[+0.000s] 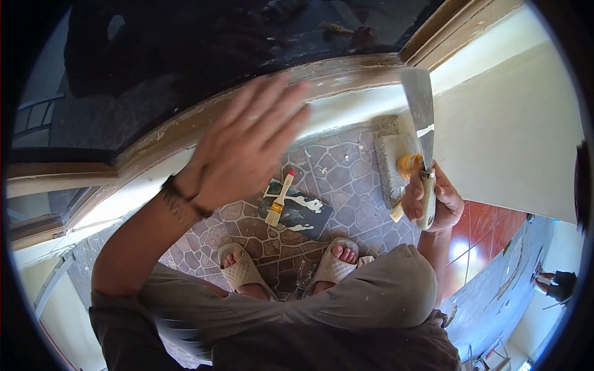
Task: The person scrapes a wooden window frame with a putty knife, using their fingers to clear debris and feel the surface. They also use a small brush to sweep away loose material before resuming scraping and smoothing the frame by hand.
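My left hand [247, 139] is raised in front of the wooden window frame [346, 73], slightly blurred, with its fingers stretched out and nothing in it. My right hand [447, 201] is closed around the pale handle of a putty knife [421, 102], whose wide metal blade points up and carries a white smear. Right behind that hand show an orange-yellow ring-like thing [407, 164] and pale bristles [397, 214]. On the floor between my feet and the window lies a dark flat plate [315, 216] with white filler on it. A paintbrush [280, 201] with a red-tipped handle rests across the plate.
Dark window glass [185, 55] fills the top. A rough grey block [387, 148] stands against the pale wall [507, 123] at the right. My sandalled feet are on the stone-patterned floor [346, 164], where small white crumbs lie. Red tiles [479, 232] cover the right side.
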The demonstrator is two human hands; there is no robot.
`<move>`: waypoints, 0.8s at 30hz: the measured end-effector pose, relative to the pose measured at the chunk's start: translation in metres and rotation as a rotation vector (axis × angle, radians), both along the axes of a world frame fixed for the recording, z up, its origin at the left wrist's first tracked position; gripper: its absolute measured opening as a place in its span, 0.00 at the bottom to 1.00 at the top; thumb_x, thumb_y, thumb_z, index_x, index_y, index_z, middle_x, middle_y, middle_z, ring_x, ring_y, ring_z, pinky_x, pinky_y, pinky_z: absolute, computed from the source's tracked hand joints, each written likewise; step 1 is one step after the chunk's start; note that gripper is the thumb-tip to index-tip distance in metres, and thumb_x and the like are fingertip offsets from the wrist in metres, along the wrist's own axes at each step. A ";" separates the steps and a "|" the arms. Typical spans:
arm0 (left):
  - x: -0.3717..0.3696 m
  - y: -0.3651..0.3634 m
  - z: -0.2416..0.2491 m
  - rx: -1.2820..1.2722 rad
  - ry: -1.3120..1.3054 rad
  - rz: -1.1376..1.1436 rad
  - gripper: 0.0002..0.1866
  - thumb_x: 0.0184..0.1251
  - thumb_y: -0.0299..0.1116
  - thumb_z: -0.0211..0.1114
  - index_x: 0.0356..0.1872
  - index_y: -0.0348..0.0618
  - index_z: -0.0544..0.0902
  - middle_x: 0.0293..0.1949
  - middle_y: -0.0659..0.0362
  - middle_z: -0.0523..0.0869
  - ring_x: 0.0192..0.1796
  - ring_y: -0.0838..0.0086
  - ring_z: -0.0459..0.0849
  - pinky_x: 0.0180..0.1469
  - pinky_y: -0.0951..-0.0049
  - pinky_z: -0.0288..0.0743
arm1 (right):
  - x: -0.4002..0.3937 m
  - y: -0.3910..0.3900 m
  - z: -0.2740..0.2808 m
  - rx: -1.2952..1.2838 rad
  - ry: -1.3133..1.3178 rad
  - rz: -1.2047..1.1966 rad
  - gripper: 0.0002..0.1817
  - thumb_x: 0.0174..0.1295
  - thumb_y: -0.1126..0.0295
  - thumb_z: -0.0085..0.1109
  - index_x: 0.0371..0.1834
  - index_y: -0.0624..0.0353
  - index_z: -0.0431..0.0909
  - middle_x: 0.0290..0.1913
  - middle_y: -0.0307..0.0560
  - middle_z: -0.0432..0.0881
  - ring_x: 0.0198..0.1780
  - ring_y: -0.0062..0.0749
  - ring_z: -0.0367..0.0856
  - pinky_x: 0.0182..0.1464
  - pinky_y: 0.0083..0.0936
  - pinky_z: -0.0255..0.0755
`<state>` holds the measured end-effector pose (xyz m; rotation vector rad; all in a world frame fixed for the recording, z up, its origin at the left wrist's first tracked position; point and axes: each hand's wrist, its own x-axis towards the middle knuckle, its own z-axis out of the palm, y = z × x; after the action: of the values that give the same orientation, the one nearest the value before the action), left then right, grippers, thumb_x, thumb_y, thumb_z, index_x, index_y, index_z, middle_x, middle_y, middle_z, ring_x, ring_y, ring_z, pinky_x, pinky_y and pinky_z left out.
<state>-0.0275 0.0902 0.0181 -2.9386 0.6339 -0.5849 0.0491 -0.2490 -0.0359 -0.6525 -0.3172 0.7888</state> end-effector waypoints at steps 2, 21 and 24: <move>0.018 -0.017 -0.003 -0.033 0.018 -0.162 0.30 0.60 0.34 0.64 0.65 0.37 0.72 0.63 0.45 0.74 0.67 0.54 0.72 0.67 0.55 0.63 | -0.005 0.011 0.014 0.032 0.102 -0.030 0.29 0.63 0.64 0.55 0.62 0.70 0.61 0.32 0.59 0.74 0.23 0.38 0.80 0.22 0.32 0.79; 0.074 -0.069 -0.019 0.167 -0.002 -0.054 0.27 0.61 0.32 0.59 0.63 0.37 0.73 0.73 0.50 0.62 0.76 0.64 0.58 0.79 0.56 0.44 | -0.015 0.065 -0.001 -0.470 0.012 -0.667 0.07 0.74 0.68 0.50 0.47 0.59 0.72 0.28 0.41 0.78 0.24 0.23 0.76 0.25 0.20 0.72; 0.060 -0.054 -0.021 0.436 -0.103 -0.076 0.26 0.64 0.36 0.55 0.63 0.38 0.75 0.71 0.51 0.68 0.75 0.65 0.62 0.79 0.56 0.45 | -0.016 0.059 -0.016 -0.574 -0.046 -0.638 0.08 0.74 0.68 0.49 0.45 0.60 0.73 0.30 0.42 0.80 0.25 0.23 0.76 0.28 0.22 0.73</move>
<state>0.0328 0.0361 -0.0032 -2.4736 0.7543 -0.5222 0.0336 -0.1902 -0.0520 -1.2340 0.0948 0.2376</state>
